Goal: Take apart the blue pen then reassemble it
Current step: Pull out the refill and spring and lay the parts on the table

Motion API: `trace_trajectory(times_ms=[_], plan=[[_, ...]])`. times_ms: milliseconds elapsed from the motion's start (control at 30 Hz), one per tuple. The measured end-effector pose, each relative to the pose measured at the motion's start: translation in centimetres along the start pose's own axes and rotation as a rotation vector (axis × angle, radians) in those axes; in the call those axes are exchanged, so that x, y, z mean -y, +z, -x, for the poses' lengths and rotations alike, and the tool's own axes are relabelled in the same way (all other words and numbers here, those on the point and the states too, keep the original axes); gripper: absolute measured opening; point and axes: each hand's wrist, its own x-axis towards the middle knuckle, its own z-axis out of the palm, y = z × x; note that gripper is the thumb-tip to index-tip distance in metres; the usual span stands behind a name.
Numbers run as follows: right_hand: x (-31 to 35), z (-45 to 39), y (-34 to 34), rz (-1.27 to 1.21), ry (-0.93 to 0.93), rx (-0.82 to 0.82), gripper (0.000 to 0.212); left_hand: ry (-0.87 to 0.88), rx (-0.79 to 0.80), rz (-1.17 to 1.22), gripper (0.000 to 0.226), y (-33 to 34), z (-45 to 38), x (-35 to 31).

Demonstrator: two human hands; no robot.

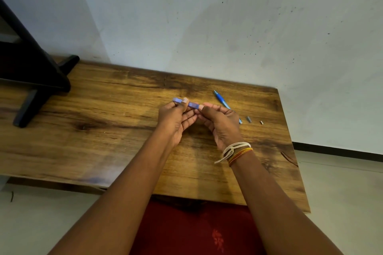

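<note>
While both hands hover over the wooden bench [116, 97], I see the left hand [176, 119] and right hand [219, 122] each pinching one end of the blue pen barrel [191, 104]. Right of them lie the blue refill section [221, 99], a grey piece [248, 119] and a tiny part [261, 122].
</note>
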Motion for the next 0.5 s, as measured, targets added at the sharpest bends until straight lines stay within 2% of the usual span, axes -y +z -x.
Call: trace_trajectory(times_ms=[233,367,500], plan=[[0.29,-0.19,-0.14,0.01,-0.047,0.028,0.008,-0.008,0.031,0.069,0.013,0.27,0.17,-0.13],[0.23,-0.39,-0.09,-0.03,-0.035,0.054,0.008,0.006,0.041,0.074,0.022,-0.18,-0.02,-0.67],[-0.21,-0.7,0.01,-0.047,-0.044,0.002,0.011,0.009,0.055,0.047,0.015,-0.33,0.02,-0.86]])
